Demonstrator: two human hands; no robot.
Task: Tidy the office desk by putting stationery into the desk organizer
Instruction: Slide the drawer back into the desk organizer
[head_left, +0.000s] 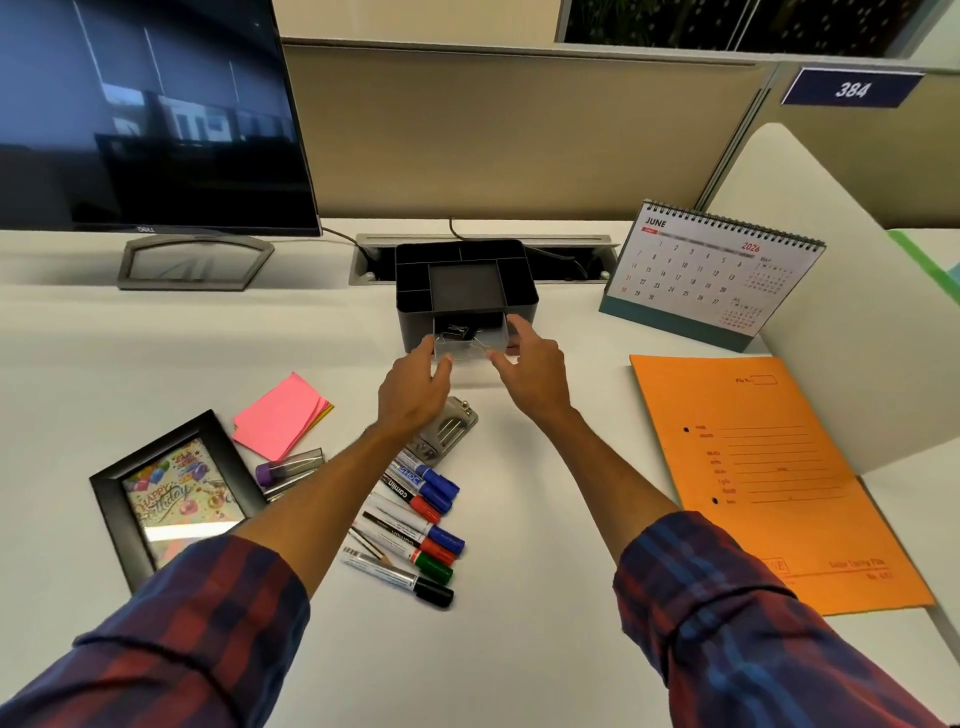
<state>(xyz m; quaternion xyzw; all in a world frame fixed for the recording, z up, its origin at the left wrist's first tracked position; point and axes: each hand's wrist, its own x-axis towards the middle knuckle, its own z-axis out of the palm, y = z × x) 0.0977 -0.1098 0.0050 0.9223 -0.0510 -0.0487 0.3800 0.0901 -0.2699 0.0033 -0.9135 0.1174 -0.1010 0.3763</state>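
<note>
Single head-worn wide-angle view, looking forward and down over the desk (519, 519), close above both forearms

My sleeves (208, 623) are checked cloth. The organizer (514, 291) is matt black plastic, its drawer (470, 345) clear plastic. The bench (540, 493) looks smooth, the folder (769, 467) is matt orange paper.

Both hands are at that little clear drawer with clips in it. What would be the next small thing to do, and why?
Probably push the drawer back into the organizer. It stands pulled out with black clips already inside, and the left hand and right hand sit at its two front corners. Closing it would free both hands for the markers and sticky notes lying on the desk.
</note>
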